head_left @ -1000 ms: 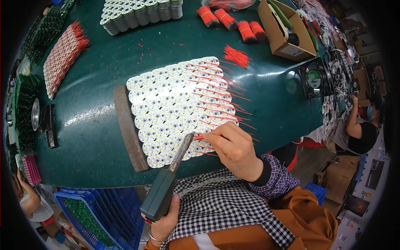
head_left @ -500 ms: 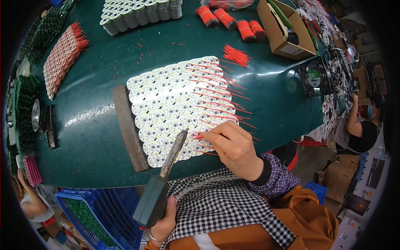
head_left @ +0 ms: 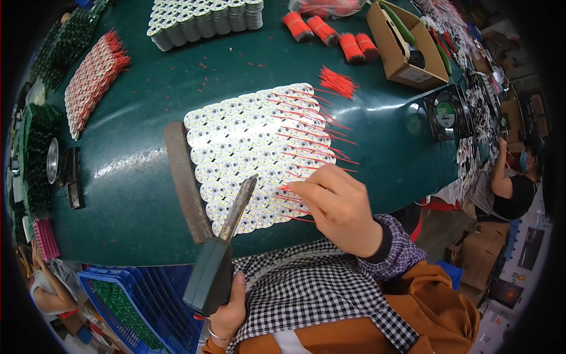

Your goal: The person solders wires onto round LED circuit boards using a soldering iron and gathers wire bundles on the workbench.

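A panel of round white circuit discs [head_left: 250, 144] lies on the green table [head_left: 135, 194], with thin red wires [head_left: 321, 133] laid across its right side. My left hand [head_left: 227, 310] grips the dark handle of a soldering iron [head_left: 221, 253], whose tip reaches over the panel's near edge. My right hand [head_left: 339, 206] pinches a red wire [head_left: 289, 190] against the lower right discs, close to the iron's tip. A brown strip [head_left: 186, 180] borders the panel's left edge.
Bundles of red wires [head_left: 336, 81] lie beyond the panel, with stacked white discs [head_left: 203, 20], a cardboard box [head_left: 404, 44] and a small fan [head_left: 445, 112]. A blue crate [head_left: 138, 301] stands below the table. Another person [head_left: 510, 186] sits at the right.
The soldering iron has swung a little right, its tip closer to my right hand's fingers. My right hand has stayed on the lower right discs.
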A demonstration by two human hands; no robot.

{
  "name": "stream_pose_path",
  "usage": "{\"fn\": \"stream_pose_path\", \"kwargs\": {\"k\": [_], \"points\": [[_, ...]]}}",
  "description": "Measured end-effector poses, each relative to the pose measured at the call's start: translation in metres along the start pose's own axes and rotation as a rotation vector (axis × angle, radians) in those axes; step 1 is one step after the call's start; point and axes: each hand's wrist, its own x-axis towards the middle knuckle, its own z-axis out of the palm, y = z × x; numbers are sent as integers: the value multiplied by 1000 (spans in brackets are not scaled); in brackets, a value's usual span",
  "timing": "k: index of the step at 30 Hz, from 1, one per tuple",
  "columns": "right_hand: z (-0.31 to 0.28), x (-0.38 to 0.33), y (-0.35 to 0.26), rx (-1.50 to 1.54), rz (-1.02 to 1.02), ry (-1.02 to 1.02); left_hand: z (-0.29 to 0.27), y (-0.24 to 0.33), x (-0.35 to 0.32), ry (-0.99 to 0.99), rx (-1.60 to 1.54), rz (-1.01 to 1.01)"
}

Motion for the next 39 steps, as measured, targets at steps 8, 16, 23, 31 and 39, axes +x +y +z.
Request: {"fn": "stream_pose_path", "kwargs": {"k": [8,16,23,31,39], "points": [[24,-3,11,20,32,53,-2,-8,3,-57,97,78],[30,-5,13,-37,26,57,0,-7,6,-111,120,100],[31,-3,10,-51,29,54,1,-6,6,-110,108,69],[29,2,7,-68,27,23,2,-4,6,-101,128,85],[28,3,5,-109,5,-13,1,-6,7,-156,311,241]]}}
